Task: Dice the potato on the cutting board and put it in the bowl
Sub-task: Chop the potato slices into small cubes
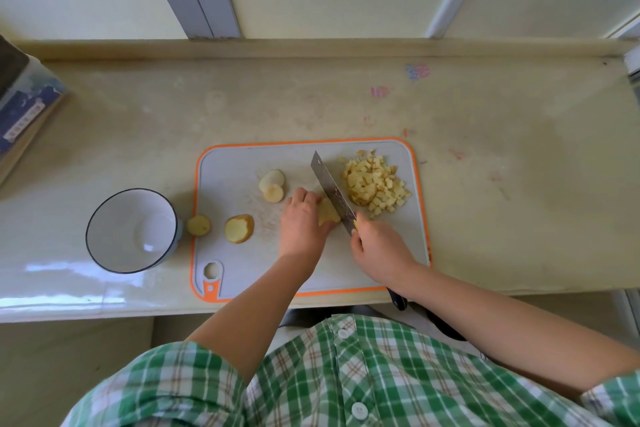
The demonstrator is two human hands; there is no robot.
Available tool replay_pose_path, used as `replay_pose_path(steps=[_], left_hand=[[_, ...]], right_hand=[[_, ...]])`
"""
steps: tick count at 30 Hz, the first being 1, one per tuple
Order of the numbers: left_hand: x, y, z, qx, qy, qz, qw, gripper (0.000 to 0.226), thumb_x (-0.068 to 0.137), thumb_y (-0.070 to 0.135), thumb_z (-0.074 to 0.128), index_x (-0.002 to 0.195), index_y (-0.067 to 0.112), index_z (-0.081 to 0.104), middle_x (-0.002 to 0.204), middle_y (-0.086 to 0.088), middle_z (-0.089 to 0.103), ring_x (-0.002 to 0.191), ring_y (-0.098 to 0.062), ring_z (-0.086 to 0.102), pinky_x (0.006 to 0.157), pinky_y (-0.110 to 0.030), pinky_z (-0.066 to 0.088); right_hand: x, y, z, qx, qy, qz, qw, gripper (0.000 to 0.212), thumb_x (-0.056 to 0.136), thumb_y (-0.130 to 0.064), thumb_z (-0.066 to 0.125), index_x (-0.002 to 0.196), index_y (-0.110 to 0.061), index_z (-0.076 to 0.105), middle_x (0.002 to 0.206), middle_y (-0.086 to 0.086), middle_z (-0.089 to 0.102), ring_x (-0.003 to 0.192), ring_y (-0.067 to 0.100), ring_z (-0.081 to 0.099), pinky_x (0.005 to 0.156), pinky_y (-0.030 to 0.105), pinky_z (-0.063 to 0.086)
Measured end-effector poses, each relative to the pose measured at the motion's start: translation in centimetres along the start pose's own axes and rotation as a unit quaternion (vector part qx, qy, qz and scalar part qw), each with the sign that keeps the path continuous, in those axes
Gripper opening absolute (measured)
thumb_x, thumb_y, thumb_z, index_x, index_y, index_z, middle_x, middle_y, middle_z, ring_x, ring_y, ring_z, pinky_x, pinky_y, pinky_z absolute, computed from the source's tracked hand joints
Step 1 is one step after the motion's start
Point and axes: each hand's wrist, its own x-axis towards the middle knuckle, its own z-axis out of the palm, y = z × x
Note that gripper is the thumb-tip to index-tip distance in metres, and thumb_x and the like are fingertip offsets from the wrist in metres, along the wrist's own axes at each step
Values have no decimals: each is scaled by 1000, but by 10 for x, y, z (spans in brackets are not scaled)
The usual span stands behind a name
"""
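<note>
Pins a potato piece (329, 214) to the cutting board (242, 166) under curled left hand (300, 222); grips knife (331, 191) in right hand (378, 246), blade against the piece. Right of blade, diced potato heap (376, 185); left of board, on bench (519, 184), bowl (104, 215).

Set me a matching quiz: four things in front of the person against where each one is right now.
Things:
1. bowl
2. diced pile
3. knife
4. potato chunk

Places:
A. gripped by the right hand
B. on the far right part of the cutting board
C. held down by the left hand
D. on the counter, left of the cutting board

Pairs: 1-D, 2-B, 3-A, 4-C
</note>
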Motion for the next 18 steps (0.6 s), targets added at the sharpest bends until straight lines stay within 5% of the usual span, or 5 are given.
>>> replay_pose_path(steps=[12, 18], left_hand=[[-8, -7, -4, -32, -1, -6, 999, 50, 76, 29, 78, 118, 10, 57, 113, -8, 51, 103, -25, 51, 86, -27, 37], [-10, -9, -7, -59, 9, -69, 996, 36, 78, 28, 76, 108, 15, 61, 94, -1, 56, 84, -21, 56, 78, -35, 47]], right_hand=[[8, 2, -30, 11, 9, -29, 999, 20, 96, -16, 41, 114, -6, 42, 58, -2, 39, 50, 17, 39, 44, 31, 22], [6, -2, -38, -44, -26, -63, 997, 27, 96, -17, 39, 120, -5, 40, 62, 0, 43, 59, 25, 44, 51, 36, 29]])
